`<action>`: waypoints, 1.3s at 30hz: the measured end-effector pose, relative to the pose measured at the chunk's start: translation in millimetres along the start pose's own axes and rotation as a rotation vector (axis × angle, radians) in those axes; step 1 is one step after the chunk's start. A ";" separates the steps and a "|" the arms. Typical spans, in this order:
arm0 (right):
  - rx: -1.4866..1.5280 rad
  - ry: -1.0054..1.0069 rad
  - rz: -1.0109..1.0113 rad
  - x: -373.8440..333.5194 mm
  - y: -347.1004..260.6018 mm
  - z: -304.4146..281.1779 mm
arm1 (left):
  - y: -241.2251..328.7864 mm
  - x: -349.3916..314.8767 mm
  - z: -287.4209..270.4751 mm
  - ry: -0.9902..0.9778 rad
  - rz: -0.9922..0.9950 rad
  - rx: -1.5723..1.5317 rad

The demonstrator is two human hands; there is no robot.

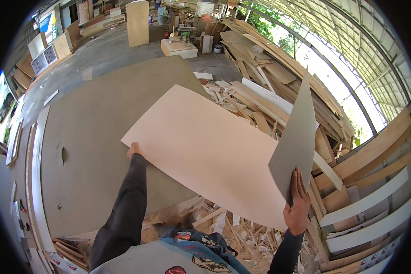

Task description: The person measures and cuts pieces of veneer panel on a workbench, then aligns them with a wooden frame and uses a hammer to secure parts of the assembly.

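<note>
Here's the sheet (201, 141), pale pink and broad, stretched at a slant between two hands over the big grey board (91, 109), its lower right side running out past the board's edge. The left hand (134, 149) has it by the left corner, fingers curled over the rim. Over at the right end a grey flap (294, 137) stands up steeply, and the right hand (298, 205) lays its fingers long and close together against it; whether the thumb closes on an edge, I can't tell. The step looks like handling the sheet into position, and the next move seems to call for both hands working together, with that flap kept under control. Below, scraps (242, 233) litter the ground; beyond, a wood stack (271, 68) leans away to the right. Now the tricky bits: it's unclear whether the flap is the sheet's own bent end or a separate piece. The sheet's underside is hidden, so contact with the board can't be judged, and the fisheye rim cuts off the strips (370, 196) at right.
</note>
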State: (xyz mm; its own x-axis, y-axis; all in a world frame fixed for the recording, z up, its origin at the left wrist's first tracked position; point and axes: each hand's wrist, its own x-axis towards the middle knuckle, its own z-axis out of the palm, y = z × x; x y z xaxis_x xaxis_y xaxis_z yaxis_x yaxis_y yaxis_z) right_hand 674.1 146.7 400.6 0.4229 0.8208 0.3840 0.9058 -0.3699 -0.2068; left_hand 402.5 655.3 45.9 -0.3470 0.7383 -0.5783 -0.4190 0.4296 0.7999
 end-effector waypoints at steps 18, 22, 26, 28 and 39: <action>0.161 0.031 -0.224 53.4 -53.9 25.9 | 102.2 -154.5 -51.0 -0.633 0.295 -0.564; 0.251 0.032 -0.376 65.1 -86.5 33.8 | 117.2 -187.8 -115.3 -0.588 0.496 -0.595; 0.329 -0.031 -0.538 69.2 -115.6 36.3 | 140.3 -230.9 -178.2 -0.491 0.605 -0.731; 0.394 -0.082 -0.638 71.8 -134.2 40.9 | 147.4 -248.6 -216.5 -0.409 0.678 -0.742; 0.476 -0.389 -1.063 -6.0 -231.6 66.8 | 124.4 -337.8 -419.7 0.036 0.855 -0.798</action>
State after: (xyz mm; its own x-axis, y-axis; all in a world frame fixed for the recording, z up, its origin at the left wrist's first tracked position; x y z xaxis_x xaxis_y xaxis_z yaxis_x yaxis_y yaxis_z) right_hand 460.0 256.5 386.1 -0.6301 0.7224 0.2848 0.6599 0.6915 -0.2940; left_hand 115.4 241.1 273.5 -0.7891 0.6084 0.0846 -0.4414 -0.6575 0.6106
